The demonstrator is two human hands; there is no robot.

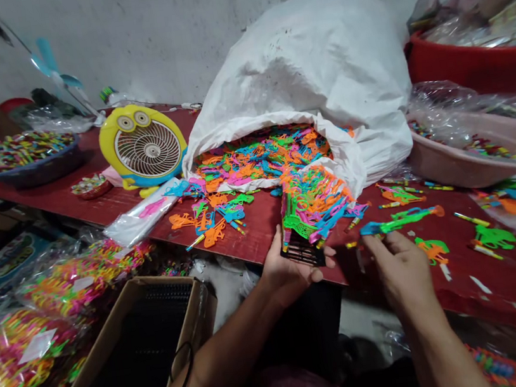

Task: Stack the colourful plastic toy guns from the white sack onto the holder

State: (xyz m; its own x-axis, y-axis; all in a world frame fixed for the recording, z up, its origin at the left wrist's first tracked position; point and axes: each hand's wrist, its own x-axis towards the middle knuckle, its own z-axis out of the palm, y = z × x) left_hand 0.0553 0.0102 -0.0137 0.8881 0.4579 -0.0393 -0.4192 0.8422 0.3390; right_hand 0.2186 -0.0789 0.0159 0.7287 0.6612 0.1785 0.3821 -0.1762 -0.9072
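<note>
My left hand (288, 269) grips the near end of a black plastic tray (301, 251) at the edge of the red table (501, 287). A stack of small bright plastic toy pieces (312, 202) lies on the tray. My right hand (397, 267) holds a few joined toy pieces, blue, green and orange (399, 220), just right of the tray. Behind them a big white sack (316, 57) lies on its side, and more of the coloured pieces (262, 154) spill from its mouth onto the table.
A yellow desk fan (143, 147) stands left of the sack. A dark bowl of coloured bits (22, 157) sits far left, a pink basin (473, 153) and a red tub (475, 63) at right. An open cardboard box (131, 352) and plastic bags of toys (29, 341) lie below left.
</note>
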